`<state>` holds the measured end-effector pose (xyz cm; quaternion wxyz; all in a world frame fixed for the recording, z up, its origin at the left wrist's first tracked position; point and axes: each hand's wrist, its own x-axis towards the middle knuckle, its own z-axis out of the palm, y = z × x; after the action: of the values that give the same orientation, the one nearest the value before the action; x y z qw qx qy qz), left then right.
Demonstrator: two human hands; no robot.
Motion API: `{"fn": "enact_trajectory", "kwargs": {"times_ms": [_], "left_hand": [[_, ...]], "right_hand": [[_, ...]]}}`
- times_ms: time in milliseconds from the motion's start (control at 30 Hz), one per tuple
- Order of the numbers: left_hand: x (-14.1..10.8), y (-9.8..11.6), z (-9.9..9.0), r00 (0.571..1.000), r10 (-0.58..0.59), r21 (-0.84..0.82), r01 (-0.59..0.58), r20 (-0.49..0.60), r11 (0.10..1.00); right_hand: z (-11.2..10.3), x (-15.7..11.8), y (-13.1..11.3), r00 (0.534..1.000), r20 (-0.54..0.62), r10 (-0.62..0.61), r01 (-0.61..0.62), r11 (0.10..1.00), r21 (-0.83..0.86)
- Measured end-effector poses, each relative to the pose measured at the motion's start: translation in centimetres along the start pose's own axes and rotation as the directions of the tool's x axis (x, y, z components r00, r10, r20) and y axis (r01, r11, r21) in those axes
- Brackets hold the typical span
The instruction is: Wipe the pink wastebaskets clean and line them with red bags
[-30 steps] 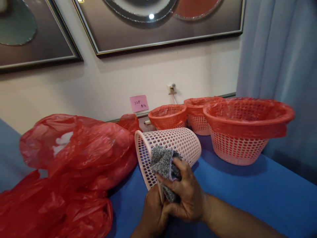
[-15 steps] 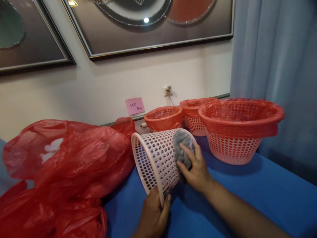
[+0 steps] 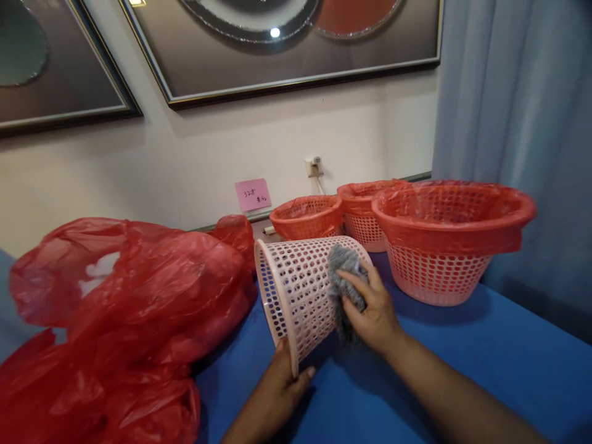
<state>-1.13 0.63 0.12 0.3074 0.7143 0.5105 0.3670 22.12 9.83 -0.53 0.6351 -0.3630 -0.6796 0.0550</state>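
Note:
A pale pink plastic basket (image 3: 308,290) with rows of round holes is tipped on its side above the blue table, its open mouth facing left. My left hand (image 3: 280,382) grips the lower part of its rim, thumb outside. In my right hand (image 3: 372,305) is a grey cloth (image 3: 345,280), fluffy and bunched up, pressed against the basket's outer wall near the base. The palm side of that hand and part of the cloth are hidden.
Red plastic bags (image 3: 152,296) pile up on the left. Behind and right stand a large lined basket (image 3: 439,271) and two smaller lined baskets, one a low red-rimmed basket (image 3: 305,216). A blue table (image 3: 518,357) lies beneath. A socket (image 3: 314,166) and pink note (image 3: 253,194) are on the wall.
The basket has shifted slightly right and turned a little. My left hand has slid lower along the rim, and my right hand with the cloth has moved slightly right.

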Motion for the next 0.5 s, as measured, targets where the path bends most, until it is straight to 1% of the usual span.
{"fn": "enact_trajectory", "kwargs": {"times_ms": [33, 100, 167, 233, 333, 400, 433, 467, 500], "left_hand": [[-0.3, 0.0, -0.2, 0.999, -0.031, -0.105, 0.026, -0.043, 0.994], [-0.8, -0.1, -0.7, 0.983, -0.063, -0.265, 0.015, -0.174, 0.964], [-1.1, -0.4, -1.1, 0.96, -0.045, -0.287, -0.038, -0.278, 0.957], [-1.4, -1.1, -1.3, 0.939, 0.011, -0.227, -0.094, -0.343, 0.969], [-1.7, -2.3, -0.8, 0.926, 0.117, -0.102, -0.164, -0.36, 0.981], [-1.9, -2.6, -0.2, 0.931, 0.172, -0.046, -0.197, -0.321, 0.979], [-1.9, -2.5, 0.1, 0.935, 0.193, -0.03, -0.211, -0.297, 0.977], [-1.9, -2.3, 0.2, 0.94, 0.208, -0.019, -0.221, -0.272, 0.975], [-1.9, -2.0, 0.3, 0.946, 0.213, -0.011, -0.223, -0.243, 0.975]], "right_hand": [[0.1, -0.6, -0.8, 0.995, 0.052, -0.081, 0.08, 0.997, 0.024], [0.6, -2.0, -2.6, 0.961, 0.135, -0.241, 0.231, 0.969, 0.088], [1.2, -3.5, -3.9, 0.916, 0.176, -0.359, 0.334, 0.929, 0.156], [1.7, -4.7, -4.7, 0.882, 0.19, -0.431, 0.394, 0.896, 0.204], [2.2, -5.9, -5.0, 0.858, 0.169, -0.485, 0.451, 0.869, 0.205], [2.2, -5.8, -4.7, 0.85, 0.136, -0.508, 0.486, 0.858, 0.168], [2.1, -5.4, -4.4, 0.86, 0.117, -0.497, 0.481, 0.865, 0.139], [1.9, -4.9, -3.9, 0.885, 0.099, -0.455, 0.446, 0.889, 0.103], [1.7, -4.1, -3.2, 0.923, 0.077, -0.377, 0.373, 0.926, 0.065]]}}
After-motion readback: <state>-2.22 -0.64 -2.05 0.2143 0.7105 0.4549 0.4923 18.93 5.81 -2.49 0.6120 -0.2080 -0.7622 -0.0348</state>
